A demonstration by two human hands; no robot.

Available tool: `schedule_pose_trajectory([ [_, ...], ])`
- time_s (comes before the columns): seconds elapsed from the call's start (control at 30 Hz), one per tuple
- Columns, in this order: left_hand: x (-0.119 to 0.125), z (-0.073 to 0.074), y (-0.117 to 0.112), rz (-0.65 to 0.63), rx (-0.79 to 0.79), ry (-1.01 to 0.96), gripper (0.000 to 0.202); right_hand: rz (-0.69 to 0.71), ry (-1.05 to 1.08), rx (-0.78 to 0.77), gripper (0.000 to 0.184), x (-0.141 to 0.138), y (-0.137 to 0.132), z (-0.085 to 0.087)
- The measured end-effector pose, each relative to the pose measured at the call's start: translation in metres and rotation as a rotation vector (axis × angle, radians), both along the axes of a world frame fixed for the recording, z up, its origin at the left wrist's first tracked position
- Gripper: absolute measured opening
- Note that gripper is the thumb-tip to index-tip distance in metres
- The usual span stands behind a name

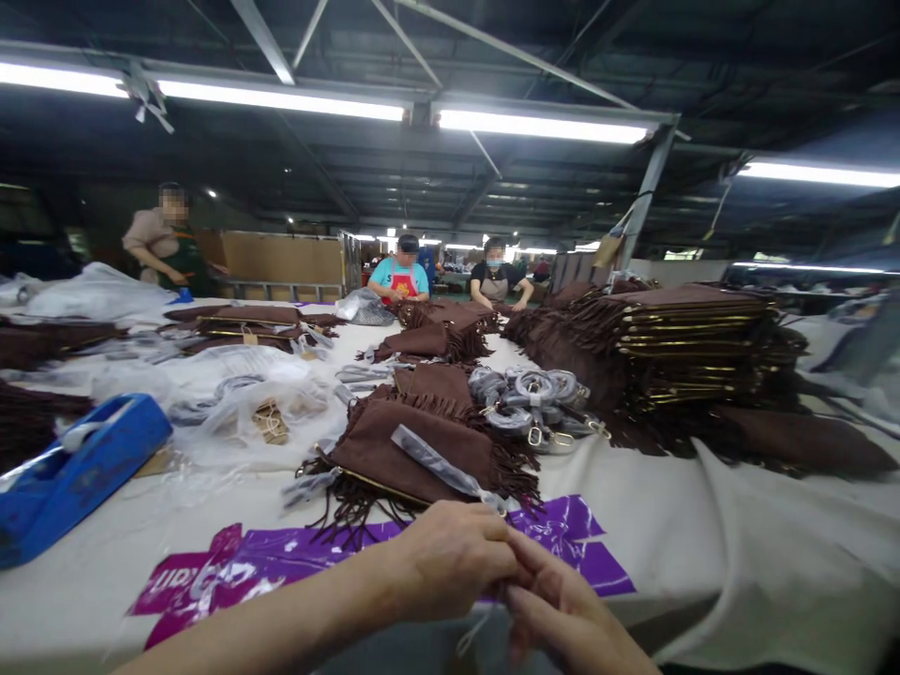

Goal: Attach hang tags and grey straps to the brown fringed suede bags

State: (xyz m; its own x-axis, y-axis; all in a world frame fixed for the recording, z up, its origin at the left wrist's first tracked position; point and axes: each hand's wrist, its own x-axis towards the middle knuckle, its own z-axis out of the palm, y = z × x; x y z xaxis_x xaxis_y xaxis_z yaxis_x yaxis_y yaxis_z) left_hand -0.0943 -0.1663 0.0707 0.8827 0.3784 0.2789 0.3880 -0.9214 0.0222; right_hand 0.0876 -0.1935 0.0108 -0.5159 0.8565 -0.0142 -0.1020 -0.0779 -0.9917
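My left hand (457,560) and my right hand (559,609) meet at the table's front edge, fingers pinched together. A thin white string (472,636) dangles in a loop from where the fingers meet; anything else between them is hidden. Just beyond lies a dark brown fringed bag (376,441) with a gold zip along its near edge. Across it rests a grey strap in clear wrap (428,459), its near end close to my left knuckles. Under the bag's front, a purple and magenta plastic bag (288,553) lies flat.
A blue tape dispenser (91,469) stands at left. Clear plastic bags with brown tags (271,422) lie behind it. Coiled grey straps (531,389) with gold clasps sit behind the fringed bag. Tall stacked brown bags (689,347) rise at right. Several people work across the table.
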Motion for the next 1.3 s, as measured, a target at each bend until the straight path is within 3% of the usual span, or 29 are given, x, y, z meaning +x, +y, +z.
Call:
schedule_pose_trajectory([
  [0.07,0.004,-0.004,0.005,0.033,-0.051,-0.003,0.009,0.034,0.093,-0.119,0.048,-0.009,-0.001,-0.007],
  [0.17,0.0,-0.014,0.017,0.013,-0.169,-0.053,0.007,-0.062,0.073,-0.217,0.044,-0.003,-0.004,-0.016],
  [0.27,-0.005,-0.027,0.032,0.044,-0.217,-0.083,0.009,-0.11,-0.115,-0.121,0.042,0.019,-0.002,-0.018],
  [0.37,-0.001,-0.034,0.047,0.162,-0.142,-0.017,0.012,-0.158,-0.28,0.039,0.037,0.039,0.006,-0.013],
  [0.57,0.025,-0.039,0.069,0.104,-0.005,0.027,0.03,-0.341,-0.403,0.255,0.027,0.053,0.031,-0.003],
  [0.67,0.028,-0.042,0.083,0.127,-0.082,0.08,0.019,-0.378,-0.424,0.288,0.023,0.05,0.044,-0.01],
  [0.77,0.027,-0.04,0.098,0.154,-0.186,0.099,0.021,-0.402,-0.4,0.285,0.018,0.047,0.053,-0.021],
  [0.87,0.028,-0.034,0.107,0.121,-0.192,0.164,0.022,-0.434,-0.343,0.236,0.022,0.047,0.06,-0.027],
  [0.97,0.028,-0.032,0.11,0.098,-0.164,0.224,0.023,-0.451,-0.367,0.231,0.027,0.046,0.065,-0.024],
  [1.1,0.022,-0.035,0.105,0.162,-0.12,0.237,0.029,-0.429,-0.479,0.346,0.014,0.042,0.068,-0.016],
  [1.2,0.018,-0.038,0.101,0.213,-0.071,0.227,0.023,-0.41,-0.527,0.424,0.016,0.038,0.069,-0.015],
  [1.3,0.015,-0.041,0.104,0.193,-0.112,0.181,0.022,-0.425,-0.512,0.414,0.017,0.035,0.072,-0.017],
])
